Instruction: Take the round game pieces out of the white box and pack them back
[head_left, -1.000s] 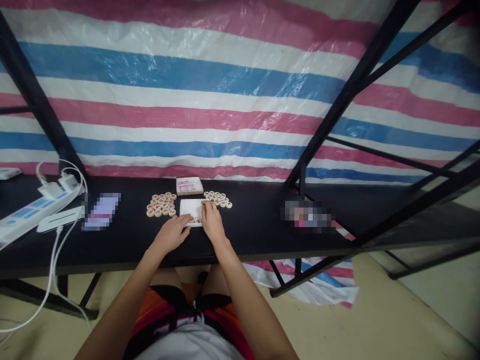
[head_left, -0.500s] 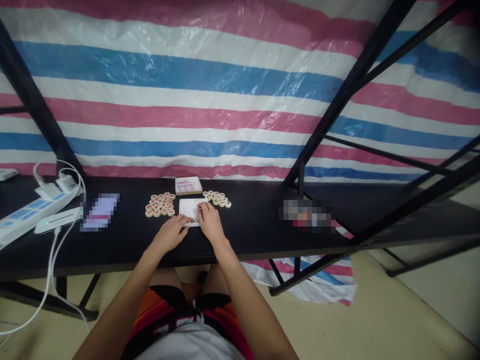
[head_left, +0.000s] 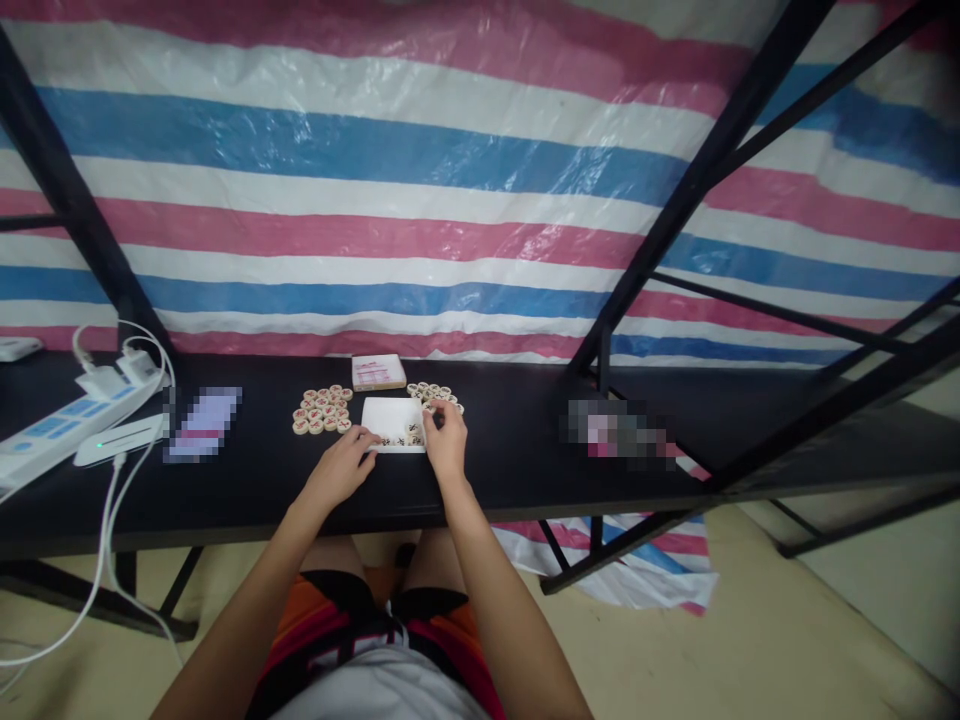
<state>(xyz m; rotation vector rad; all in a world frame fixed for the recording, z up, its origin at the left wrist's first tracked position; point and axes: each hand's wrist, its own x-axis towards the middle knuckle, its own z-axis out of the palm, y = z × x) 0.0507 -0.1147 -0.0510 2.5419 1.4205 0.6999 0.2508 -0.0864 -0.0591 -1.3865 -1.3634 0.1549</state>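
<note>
A small white box point(head_left: 393, 413) lies on the black table, with several black-marked Chinese chess pieces along its near side. My left hand point(head_left: 343, 468) is at the box's left end, its fingers over the edge and holding it. Just right of the box, my right hand point(head_left: 448, 440) has its fingertips bent together at a group of black-marked Chinese chess pieces point(head_left: 431, 391), apparently pinching one; the fingers partly hide it. Left of the box, red-marked Chinese chess pieces point(head_left: 322, 409) lie close together.
A white lid-like box point(head_left: 379, 371) with red print lies behind the white box. To the left are a blurred phone-like item point(head_left: 204, 424), a power strip point(head_left: 79, 415) and white cables. A blurred item point(head_left: 619, 430) lies right, near black frame bars point(head_left: 660, 235).
My right hand has moved from inside the box rightward to the black-marked pieces, uncovering pieces in the box. My left hand stays at the box's left end.
</note>
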